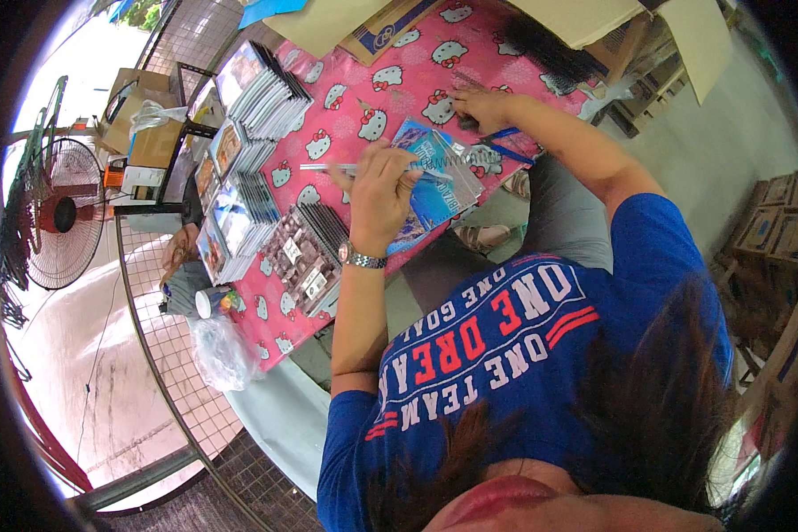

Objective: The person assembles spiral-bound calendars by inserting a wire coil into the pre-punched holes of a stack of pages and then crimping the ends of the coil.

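From my end of the link I have the left hand (386, 191) just above the middle of the frame, over the left part of a blue-covered book (434, 199); its grip is closed on a thin pale strip (324, 167) that sticks out to the left of the fingers. The right hand (486, 108) sits farther up and to the right, low over the tabletop (356, 82), its fingers bent down; I cannot tell whether that grip is shut on anything. The book lies between and below both hands at the near edge of the pink, cartoon-patterned tabletop, tilted in the frame, with a dark wire coil (472, 160) across its upper part. Just beside the coil, below the right hand, I see a narrow blue item (507, 146) whose kind I cannot make out. Left of the left hand I have a stack of brown-covered books (300, 244), with stacks of picture-covered books (239, 208) rising behind it toward the upper left. At the left edge of the tabletop stands a cup (208, 303), a clear plastic bag (226, 350) just below it, and farther left a black fan (65, 215).
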The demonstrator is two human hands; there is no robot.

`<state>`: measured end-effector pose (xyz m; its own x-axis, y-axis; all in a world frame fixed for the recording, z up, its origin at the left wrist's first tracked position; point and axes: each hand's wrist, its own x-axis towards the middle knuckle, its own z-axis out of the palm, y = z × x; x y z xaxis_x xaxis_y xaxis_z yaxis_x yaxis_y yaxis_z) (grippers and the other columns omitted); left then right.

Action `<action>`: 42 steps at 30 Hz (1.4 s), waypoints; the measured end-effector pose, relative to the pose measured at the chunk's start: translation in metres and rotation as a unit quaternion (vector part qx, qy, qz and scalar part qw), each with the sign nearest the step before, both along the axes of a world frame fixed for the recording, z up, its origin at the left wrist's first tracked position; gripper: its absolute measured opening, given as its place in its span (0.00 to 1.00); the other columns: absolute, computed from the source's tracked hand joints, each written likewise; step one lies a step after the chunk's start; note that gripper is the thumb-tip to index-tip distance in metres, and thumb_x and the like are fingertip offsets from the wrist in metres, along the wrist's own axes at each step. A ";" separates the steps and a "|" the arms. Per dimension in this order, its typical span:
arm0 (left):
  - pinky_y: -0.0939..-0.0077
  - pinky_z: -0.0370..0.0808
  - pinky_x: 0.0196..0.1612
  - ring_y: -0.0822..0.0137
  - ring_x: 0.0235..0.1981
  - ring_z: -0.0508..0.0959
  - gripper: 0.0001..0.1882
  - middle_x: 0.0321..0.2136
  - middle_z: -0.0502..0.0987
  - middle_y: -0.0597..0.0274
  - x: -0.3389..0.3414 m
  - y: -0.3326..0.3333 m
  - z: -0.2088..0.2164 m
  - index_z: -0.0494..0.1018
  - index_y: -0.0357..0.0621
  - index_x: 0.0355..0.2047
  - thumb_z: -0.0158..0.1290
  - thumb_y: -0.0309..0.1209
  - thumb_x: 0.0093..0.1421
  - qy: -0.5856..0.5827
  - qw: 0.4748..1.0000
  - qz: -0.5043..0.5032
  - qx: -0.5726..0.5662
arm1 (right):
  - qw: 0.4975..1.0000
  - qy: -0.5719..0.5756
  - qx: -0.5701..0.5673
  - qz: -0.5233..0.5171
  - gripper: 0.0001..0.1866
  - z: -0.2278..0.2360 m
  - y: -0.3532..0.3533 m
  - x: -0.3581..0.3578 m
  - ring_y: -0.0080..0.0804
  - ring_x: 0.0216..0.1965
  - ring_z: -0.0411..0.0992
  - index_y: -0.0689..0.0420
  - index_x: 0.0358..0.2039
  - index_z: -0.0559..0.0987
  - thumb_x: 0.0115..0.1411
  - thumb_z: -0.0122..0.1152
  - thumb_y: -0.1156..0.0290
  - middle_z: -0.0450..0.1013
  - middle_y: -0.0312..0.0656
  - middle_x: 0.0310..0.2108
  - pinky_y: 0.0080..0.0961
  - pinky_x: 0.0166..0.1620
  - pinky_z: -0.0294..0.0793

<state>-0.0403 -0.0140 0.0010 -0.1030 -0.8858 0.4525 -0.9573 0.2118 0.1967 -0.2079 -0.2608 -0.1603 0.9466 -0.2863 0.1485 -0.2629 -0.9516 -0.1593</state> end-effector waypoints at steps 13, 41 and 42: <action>0.38 0.48 0.60 0.57 0.47 0.70 0.20 0.34 0.73 0.65 -0.005 0.010 -0.008 0.77 0.48 0.30 0.68 0.44 0.42 0.052 0.997 0.051 -0.034 | 0.664 -0.086 0.713 0.209 0.27 0.166 0.069 -0.017 0.32 0.49 0.71 0.64 0.46 0.77 0.52 0.66 0.56 0.75 0.45 0.44 0.29 0.54 0.67; 0.46 0.50 0.59 0.60 0.45 0.70 0.21 0.33 0.72 0.66 0.009 0.015 -0.011 0.76 0.47 0.29 0.69 0.42 0.38 0.092 0.995 0.011 -0.037 | 0.901 -0.082 0.402 0.141 0.26 0.162 0.095 -0.003 0.30 0.51 0.67 0.59 0.48 0.77 0.55 0.65 0.54 0.71 0.41 0.45 0.29 0.55 0.64; 0.46 0.50 0.59 0.60 0.45 0.70 0.21 0.34 0.72 0.66 0.008 0.014 -0.010 0.76 0.47 0.30 0.69 0.42 0.38 0.090 0.995 0.010 -0.035 | 0.833 -0.098 0.512 0.183 0.26 0.161 0.095 -0.004 0.30 0.51 0.67 0.58 0.47 0.77 0.54 0.65 0.53 0.71 0.40 0.45 0.29 0.55 0.63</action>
<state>-0.0320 -0.0001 -0.0093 0.0031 -0.8524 0.5229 -0.9125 0.2115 0.3501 -0.2122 -0.1657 0.0009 0.9846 -0.0559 0.1658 0.1418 -0.3001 -0.9433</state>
